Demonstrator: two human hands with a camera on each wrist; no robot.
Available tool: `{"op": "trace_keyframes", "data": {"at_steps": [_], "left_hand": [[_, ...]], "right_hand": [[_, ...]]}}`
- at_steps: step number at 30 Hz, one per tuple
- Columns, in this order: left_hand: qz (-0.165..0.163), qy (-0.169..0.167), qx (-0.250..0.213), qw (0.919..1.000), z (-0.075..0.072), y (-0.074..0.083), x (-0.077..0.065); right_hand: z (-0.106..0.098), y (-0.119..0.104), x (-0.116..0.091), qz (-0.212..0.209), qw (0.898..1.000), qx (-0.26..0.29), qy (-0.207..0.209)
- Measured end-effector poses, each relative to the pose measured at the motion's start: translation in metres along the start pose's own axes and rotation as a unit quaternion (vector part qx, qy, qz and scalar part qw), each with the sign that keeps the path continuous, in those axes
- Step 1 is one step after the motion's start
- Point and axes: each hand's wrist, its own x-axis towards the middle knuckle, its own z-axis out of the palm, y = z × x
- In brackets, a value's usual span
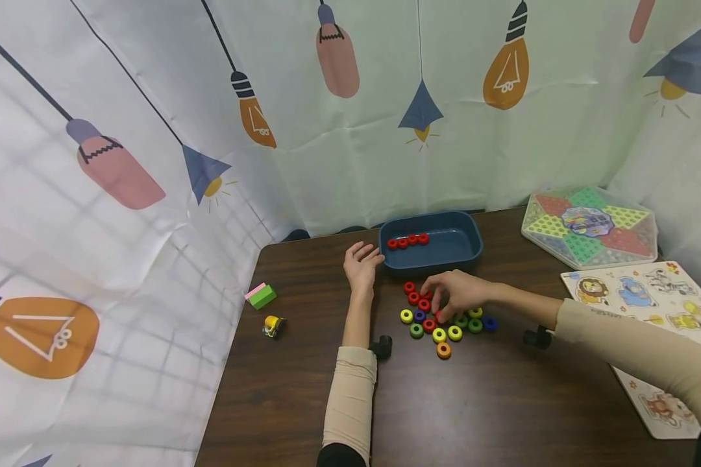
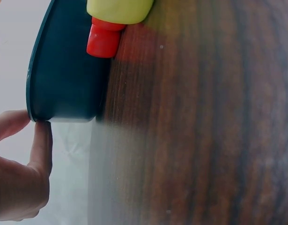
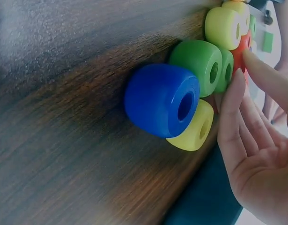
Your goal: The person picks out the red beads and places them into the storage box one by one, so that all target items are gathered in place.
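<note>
My left hand [image 1: 360, 267] is turned palm up beside the left end of the dark blue tray [image 1: 438, 258]. Its fingers are loosely extended, and in the left wrist view two fingertips [image 2: 43, 129] meet the tray's rim. Several red ring beads [image 1: 411, 240] sit in a row along the tray's back left. Over the bead pile in front of the tray, my right hand [image 1: 458, 290] pinches a red bead [image 3: 240, 52] between thumb and forefinger. Around it lie yellow beads [image 1: 439, 335], green beads [image 1: 417, 331], a blue bead [image 3: 158, 101] and an orange bead [image 1: 443, 350].
Left on the brown table [image 1: 304, 389] are a green and pink block [image 1: 261, 296] and a small yellow toy [image 1: 273, 326]. A patterned octagonal case [image 1: 590, 227] stands at the back right, with animal picture boards [image 1: 648, 292] before it. A printed curtain [image 1: 374, 155] hangs behind.
</note>
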Motion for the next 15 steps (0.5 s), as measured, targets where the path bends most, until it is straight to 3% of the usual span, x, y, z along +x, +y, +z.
{"op": "trace_keyframes", "data": {"at_steps": [8,15], "left_hand": [[-0.003,0.004,0.000,1.0000,-0.001,-0.001,0.000],[-0.023,-0.018,-0.003,0.9996,-0.003,0.005,0.001]], "right_hand": [[-0.016,-0.004,0.001,0.017,0.998,0.054,0.006],[-0.067,-0.024,0.011,0.027,0.990,0.135,0.035]]}}
